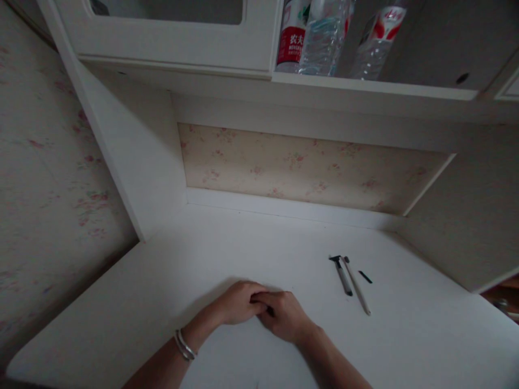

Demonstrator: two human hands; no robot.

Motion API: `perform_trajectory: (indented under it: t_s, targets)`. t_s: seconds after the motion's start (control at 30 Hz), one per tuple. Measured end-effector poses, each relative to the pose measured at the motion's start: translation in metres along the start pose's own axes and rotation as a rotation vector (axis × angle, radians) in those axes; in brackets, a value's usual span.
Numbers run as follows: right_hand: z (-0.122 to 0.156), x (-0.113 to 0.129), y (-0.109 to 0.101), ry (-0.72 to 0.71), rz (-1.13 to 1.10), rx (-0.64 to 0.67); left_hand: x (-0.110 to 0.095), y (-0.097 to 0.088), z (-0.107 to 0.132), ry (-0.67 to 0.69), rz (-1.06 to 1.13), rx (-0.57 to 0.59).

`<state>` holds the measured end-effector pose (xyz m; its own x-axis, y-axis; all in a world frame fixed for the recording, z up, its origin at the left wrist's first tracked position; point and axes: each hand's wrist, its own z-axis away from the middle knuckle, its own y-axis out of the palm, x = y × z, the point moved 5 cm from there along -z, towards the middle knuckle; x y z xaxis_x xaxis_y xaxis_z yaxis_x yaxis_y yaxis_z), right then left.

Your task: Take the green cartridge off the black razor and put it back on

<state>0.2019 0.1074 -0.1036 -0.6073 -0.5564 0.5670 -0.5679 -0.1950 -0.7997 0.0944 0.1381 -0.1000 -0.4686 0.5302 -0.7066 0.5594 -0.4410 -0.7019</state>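
My left hand (243, 302) and my right hand (284, 314) rest together on the white desktop (227, 243), near its front. Their fingers are curled and meet in the middle, the left fingers touching the right ones. I see no object in either hand, though the undersides are hidden. To the right of my hands lies a grey-handled tool with a black crosswise head (344, 277), shaped like a razor. Close beside it is a slim, pale pencil-like stick (357, 289) with a dark upper end. A short black strip (365, 276) lies further right. Neither hand touches these.
Above the desk, an open shelf (373, 86) holds several plastic bottles (320, 40). To its left is a white cabinet door (178, 40). Side panels (133, 151) bound the desk, and flowered wallpaper (284, 165) shows at the back.
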Motion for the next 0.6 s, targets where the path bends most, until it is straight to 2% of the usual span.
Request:
perform_trajectory:
  t_s: [0.6]
  targets:
    - [0.0004,0.0,-0.0015,0.013,0.016,-0.004,0.0017,0.0012,-0.0006,0.0,0.015,-0.008]
